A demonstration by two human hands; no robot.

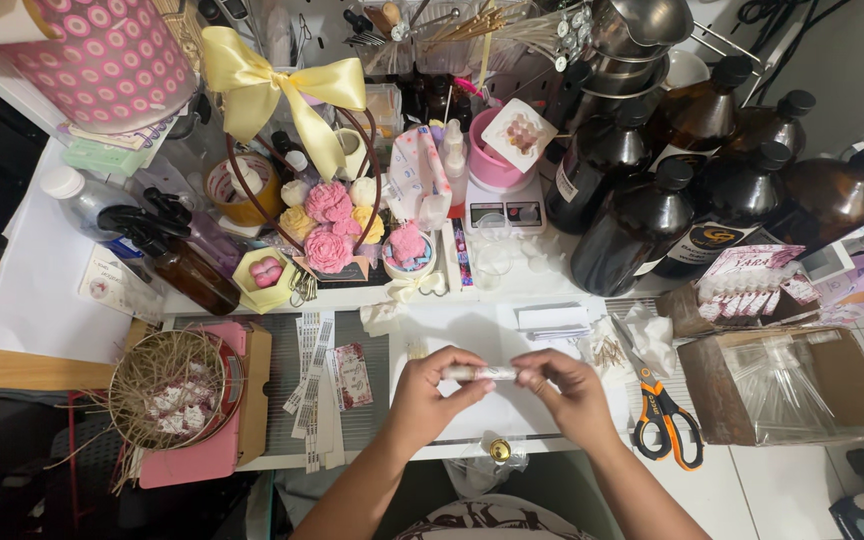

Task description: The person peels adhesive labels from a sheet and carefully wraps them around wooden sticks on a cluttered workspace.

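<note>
I see a slim, pale tube [480, 373] lying level between both hands, above a white sheet [472, 335] on the worktop [772, 490]. My left hand [430, 393] has its fingers curled round the tube's left end; my right hand [560, 385] pinches the right end with closed fingertips. Just right lie orange-handled scissors [664, 420] and a cardboard box [802, 385] of clear, glossy sleeves. To the left, a round straw nest [167, 385] sits on a pink tray. Behind stand dark, smooth glass bottles [652, 215] and soft pink flowers [327, 225] in a basket with a yellow satin bow [272, 85].
</note>
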